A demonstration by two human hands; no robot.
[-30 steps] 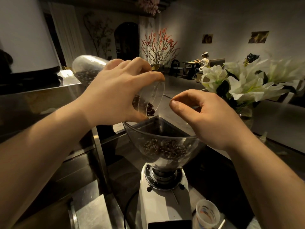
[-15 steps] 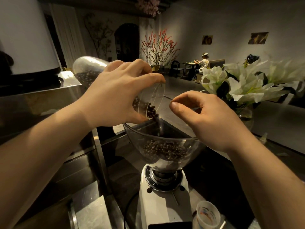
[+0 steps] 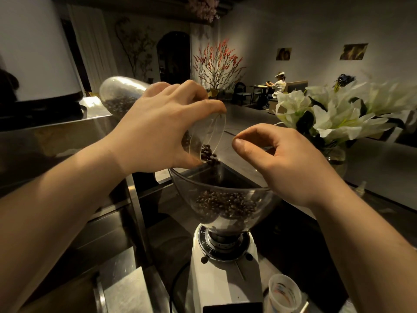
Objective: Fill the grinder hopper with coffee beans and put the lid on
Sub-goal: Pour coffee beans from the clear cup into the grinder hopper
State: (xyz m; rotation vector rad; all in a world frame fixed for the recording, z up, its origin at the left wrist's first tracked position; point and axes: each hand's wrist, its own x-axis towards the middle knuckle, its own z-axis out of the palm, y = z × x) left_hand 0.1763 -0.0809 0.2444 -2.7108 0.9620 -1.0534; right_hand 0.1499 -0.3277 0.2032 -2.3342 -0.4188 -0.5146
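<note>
Your left hand [image 3: 158, 129] curled around a clear jar [image 3: 121, 96] and tipped it, mouth down, over the hopper [image 3: 221, 199]. Coffee beans [image 3: 208, 154] spilled from the mouth into it. More beans lay in the hopper's bottom, on top of the white grinder [image 3: 223, 279]. Your right hand [image 3: 291, 163] pinched the clear lid [image 3: 244, 163], tilted up at the hopper's right rim. White flowers [image 3: 338, 114] stood further right.
</note>
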